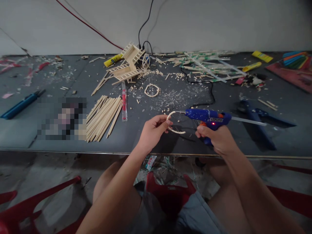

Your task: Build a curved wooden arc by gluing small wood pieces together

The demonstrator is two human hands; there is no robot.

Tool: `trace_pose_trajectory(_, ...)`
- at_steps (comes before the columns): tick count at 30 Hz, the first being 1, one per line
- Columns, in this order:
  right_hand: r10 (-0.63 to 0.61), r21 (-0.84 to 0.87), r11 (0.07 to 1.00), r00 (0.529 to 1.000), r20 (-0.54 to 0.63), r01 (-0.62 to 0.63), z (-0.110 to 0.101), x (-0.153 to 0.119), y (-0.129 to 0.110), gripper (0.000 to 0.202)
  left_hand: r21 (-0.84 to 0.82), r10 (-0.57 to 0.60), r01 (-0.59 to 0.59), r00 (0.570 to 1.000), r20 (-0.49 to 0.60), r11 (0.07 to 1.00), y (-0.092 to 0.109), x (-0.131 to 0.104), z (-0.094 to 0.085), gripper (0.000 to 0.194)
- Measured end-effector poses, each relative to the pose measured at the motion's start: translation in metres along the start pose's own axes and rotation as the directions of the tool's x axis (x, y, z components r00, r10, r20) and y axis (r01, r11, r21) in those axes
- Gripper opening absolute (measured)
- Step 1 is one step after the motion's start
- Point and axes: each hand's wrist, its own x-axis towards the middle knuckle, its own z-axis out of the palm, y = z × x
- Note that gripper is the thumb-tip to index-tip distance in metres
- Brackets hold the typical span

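Between the fingers of my left hand (156, 130) is a curved, unclosed ring of short wooden stick pieces (179, 132), its gap facing right. My right hand (216, 136) is wrapped round the handle of a blue hot glue gun (207, 116). A red light glows on the gun's side, and a clear glue stick (248, 121) sticks out of its back. The gun's nozzle is at the upper end of the ring; whether it touches cannot be made out. Beyond my hands, a closed ring of stick pieces (152, 90) lies on the table.
A bundle of wooden sticks (104, 118) lies left of my hands. Behind stands a small wooden cart model (130, 66). Blue pliers-like cutters (262, 122) lie at right, a blue utility knife (20, 104) at left. A black cord (212, 87) crosses the table (136, 139) among scraps.
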Motion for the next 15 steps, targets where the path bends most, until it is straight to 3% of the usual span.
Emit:
trace_pose_trajectory(3, 0.018, 0.053, 0.998, 0.999, -0.052, -0.015, 0.0018, -0.0016, -0.0036, 0.032, -0.006, 0.004, -0.004, 1.000, 0.004, 1.000, -0.0008, 0.0007, -0.0002, 0.017)
trace_pose_trajectory(15, 0.026, 0.043, 0.999, 0.998, -0.049, -0.023, 0.0027, -0.0017, -0.0062, 0.032, -0.019, 0.009, -0.008, 1.000, 0.019, 1.000, -0.0009, 0.0006, 0.0007, 0.014)
